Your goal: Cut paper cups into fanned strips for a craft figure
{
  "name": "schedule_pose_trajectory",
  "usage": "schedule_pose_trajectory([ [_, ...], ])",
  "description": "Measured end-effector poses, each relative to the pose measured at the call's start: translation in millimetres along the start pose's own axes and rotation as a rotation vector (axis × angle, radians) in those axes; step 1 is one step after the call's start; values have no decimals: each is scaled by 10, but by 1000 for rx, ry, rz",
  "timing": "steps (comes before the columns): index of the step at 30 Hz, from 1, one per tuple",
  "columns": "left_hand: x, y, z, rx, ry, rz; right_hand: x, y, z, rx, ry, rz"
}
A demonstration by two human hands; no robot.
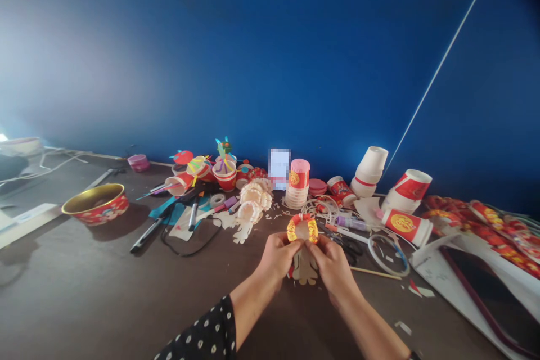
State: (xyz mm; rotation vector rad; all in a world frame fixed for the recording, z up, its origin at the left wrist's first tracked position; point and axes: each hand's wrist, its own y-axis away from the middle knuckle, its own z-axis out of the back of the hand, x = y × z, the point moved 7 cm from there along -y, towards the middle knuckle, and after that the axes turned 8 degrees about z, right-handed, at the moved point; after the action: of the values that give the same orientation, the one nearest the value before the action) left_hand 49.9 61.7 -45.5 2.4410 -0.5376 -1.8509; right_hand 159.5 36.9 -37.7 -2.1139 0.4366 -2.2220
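Left hand: the left hand point(276, 256) comes in from the bottom of the view; its fingers pinch the paper ring; a black sleeve with white dots point(198, 332) is on this arm.
Right hand: the right hand point(333, 270) comes in from the bottom right; it pinches the paper ring too.
Both hands: they are close together, and both hold on tight; they are near the front edge of the table point(84, 292).
Held thing: the paper ring point(302, 230) is red and yellow and sits just above the hands, near the middle of the table; a tan paper cut-out point(304, 268) hangs down under it.
By the hands: black scissors point(350, 247) lie partly hidden by the right hand; a clear plastic loop point(388, 256) and a thin wooden stick point(375, 273) are near them.
Back edge: a blue wall point(236, 67) stands behind the table; white paper cups point(371, 171) are stacked there; frilly paper cut-outs point(253, 199) and a roll of tape point(217, 199) lie a bit in from it.
Left side: a gold bowl with a red outside point(96, 203) sits near the left edge; a black marker point(147, 234) lies between it and the tape.
Right side: a red and white paper cup point(407, 228) lies on its side; shiny red strips point(498, 230) are heaped by the right edge.
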Motion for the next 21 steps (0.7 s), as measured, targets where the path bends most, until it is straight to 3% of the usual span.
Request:
schedule_pose_trajectory([
  [12,8,20,-19,6,111,47,-53,16,-57,-23,-112,-28],
  [21,-23,4,17,7,31,49,-41,21,-46,-23,-172,-80],
])
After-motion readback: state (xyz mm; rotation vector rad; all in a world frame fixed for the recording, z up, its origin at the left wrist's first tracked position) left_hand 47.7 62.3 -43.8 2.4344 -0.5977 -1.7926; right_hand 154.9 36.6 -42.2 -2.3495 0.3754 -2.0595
